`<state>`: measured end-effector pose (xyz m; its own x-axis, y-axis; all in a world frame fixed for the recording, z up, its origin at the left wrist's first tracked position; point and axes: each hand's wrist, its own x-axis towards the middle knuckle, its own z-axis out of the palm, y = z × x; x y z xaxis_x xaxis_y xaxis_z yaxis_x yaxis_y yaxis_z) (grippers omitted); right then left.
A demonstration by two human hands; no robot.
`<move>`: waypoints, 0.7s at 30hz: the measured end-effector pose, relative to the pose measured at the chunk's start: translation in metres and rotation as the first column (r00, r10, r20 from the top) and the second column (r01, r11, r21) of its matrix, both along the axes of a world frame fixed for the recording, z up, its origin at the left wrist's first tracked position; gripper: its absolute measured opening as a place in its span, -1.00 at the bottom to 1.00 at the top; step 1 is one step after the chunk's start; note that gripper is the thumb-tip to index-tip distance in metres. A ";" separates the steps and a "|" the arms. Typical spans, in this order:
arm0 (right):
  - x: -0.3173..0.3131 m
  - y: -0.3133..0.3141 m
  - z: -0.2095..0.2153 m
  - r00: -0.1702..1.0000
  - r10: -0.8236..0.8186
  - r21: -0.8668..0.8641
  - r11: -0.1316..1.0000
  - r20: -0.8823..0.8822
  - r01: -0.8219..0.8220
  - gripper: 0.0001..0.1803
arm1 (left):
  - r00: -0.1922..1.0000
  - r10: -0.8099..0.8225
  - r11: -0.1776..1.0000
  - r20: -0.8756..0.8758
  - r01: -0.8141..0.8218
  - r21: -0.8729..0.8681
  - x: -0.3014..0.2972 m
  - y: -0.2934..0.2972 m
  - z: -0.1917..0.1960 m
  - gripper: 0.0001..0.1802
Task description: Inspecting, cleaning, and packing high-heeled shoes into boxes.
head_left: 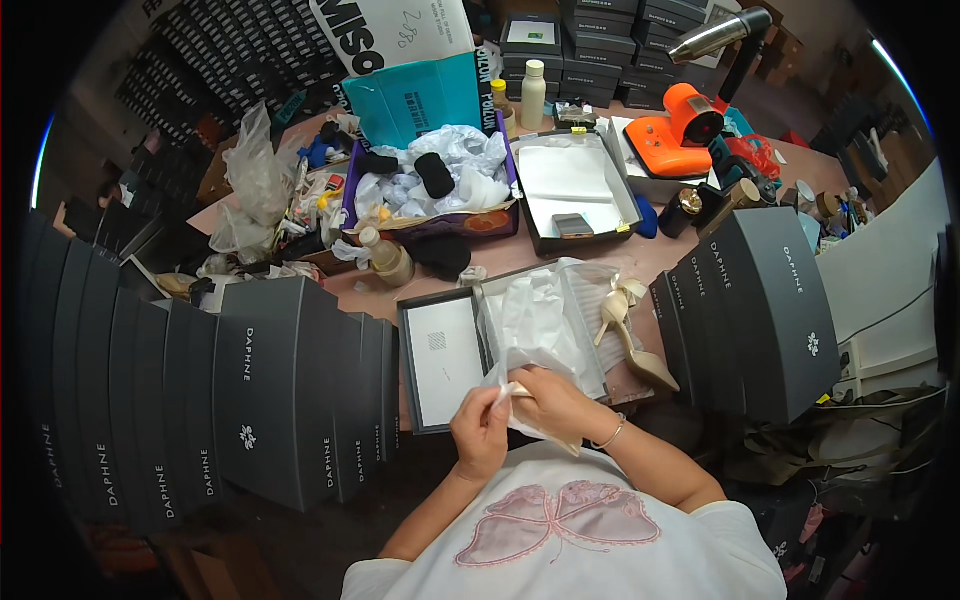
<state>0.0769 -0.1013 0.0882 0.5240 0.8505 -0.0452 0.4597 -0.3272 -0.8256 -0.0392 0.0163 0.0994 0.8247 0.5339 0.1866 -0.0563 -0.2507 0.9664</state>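
Observation:
Close in front of my body, my right hand (556,407) is closed round a cream high-heeled shoe, mostly hidden by the fingers; a cream tip (573,449) shows below it. My left hand (482,432) pinches the edge of thin white wrapping (512,384) beside the shoe. The wrapping runs up into crumpled white tissue (535,310) lying in an open shoebox (487,318). At the box's right side rests another cream high-heeled shoe (640,358) with a bow. Left of the tissue is a grey-edged box part with a white sheet (443,350).
Stacks of dark grey shoeboxes flank me on the left (270,390) and right (765,315). Behind stand a purple bin (495,222) of crumpled wrapping, an open box (541,240), a bottle (388,258) and an orange device (668,145) under a metal nozzle (720,36).

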 end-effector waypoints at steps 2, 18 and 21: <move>-0.006 0.001 -0.030 0.967 0.057 -0.097 0.995 0.248 -0.034 -0.64 | 0.987 -0.140 0.954 0.079 0.114 0.276 -0.004 -0.013 0.002 -0.90; 0.024 -0.062 -0.012 0.897 -0.432 0.029 0.899 -0.094 0.436 -0.76 | 0.994 0.026 0.962 0.104 0.003 -0.271 0.006 0.005 0.001 -0.85; 0.023 -0.051 0.027 0.890 -0.455 0.268 0.858 -0.001 0.439 -0.77 | 0.985 0.119 0.992 0.125 -0.113 -0.055 0.006 0.029 0.002 -0.87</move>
<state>0.1003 -0.1521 0.1154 0.8453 0.5015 0.1844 0.3662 -0.2925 -0.8834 -0.0336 0.0450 0.1014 0.7276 0.6356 0.2581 -0.1530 -0.2163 0.9643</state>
